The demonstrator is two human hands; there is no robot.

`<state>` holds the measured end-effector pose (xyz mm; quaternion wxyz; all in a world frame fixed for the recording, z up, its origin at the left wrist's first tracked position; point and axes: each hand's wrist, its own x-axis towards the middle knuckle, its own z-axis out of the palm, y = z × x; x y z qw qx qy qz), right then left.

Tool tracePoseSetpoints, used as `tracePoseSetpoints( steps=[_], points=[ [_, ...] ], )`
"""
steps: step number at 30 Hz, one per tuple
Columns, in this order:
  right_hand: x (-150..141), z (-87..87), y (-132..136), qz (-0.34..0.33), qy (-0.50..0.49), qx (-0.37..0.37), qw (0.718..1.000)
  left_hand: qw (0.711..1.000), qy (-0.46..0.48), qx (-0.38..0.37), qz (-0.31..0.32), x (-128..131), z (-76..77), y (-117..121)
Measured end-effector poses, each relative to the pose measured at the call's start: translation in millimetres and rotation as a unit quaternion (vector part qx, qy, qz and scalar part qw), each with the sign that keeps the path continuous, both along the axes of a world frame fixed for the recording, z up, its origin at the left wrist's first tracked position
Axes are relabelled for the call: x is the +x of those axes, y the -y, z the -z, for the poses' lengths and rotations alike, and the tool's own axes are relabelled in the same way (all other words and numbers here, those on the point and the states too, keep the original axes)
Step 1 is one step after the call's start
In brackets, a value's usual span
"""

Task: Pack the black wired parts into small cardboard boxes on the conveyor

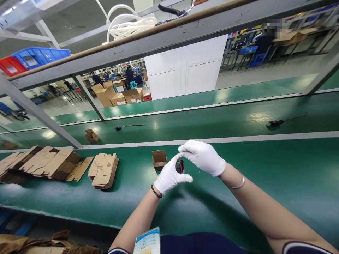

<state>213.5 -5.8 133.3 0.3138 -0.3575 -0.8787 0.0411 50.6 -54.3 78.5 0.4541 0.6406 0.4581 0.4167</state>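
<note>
My left hand (171, 176), in a white glove, is closed around a small black round part (179, 166) that has a red wire (180, 162) and a spot of green on it. The thumb sticks out to the right below the part. My right hand (202, 157), gloved too, bends over from the right with its fingertips pinched together at the wire's upper end, touching the left fingertips. Just left of these hands, a small open cardboard box (159, 165) stands upright on the green bench (238, 183).
Flat folded cartons lie in a stack (103, 171) and a larger pile (50, 162) at left. Beyond the pale rail, a belt (185, 125) carries two black wired parts (276, 122) and a small open carton (91, 136). A metal shelf frame (87, 98) rises ahead.
</note>
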Motion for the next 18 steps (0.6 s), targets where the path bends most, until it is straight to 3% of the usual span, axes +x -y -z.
tracePoseSetpoints(
  steps=[3, 5, 8, 10, 12, 16, 18],
  points=[
    [-11, 16.8, -8, 0.027, -0.005, -0.044, 0.999, 0.999, 0.020, -0.016, -0.020, 5, -1.6, 5],
    [-16, 32.1, -6, 0.028, 0.019, -0.053, 0.998, 0.992, 0.065, 0.003, -0.109, 4, 0.0, 6],
    [-19, 49.0, 9, 0.006, 0.106, -0.036, 0.994, 0.953, 0.207, 0.053, -0.217, -4, 2.0, 1],
    [-21, 52.1, 23, -0.038, 0.166, -0.018, 0.985, 0.920, 0.331, 0.029, -0.207, -10, 1.3, -3],
    [-21, 48.1, 34, -0.086, 0.188, 0.003, 0.978, 0.900, 0.398, -0.009, -0.180, -15, 0.4, -5],
    [-20, 28.7, 35, -0.064, 0.107, 0.042, 0.991, 0.947, 0.281, -0.012, -0.156, -20, 2.1, -2],
    [-22, 21.0, 28, -0.028, 0.037, 0.016, 0.999, 0.975, 0.204, -0.038, -0.084, -19, 2.6, 1]
  ],
)
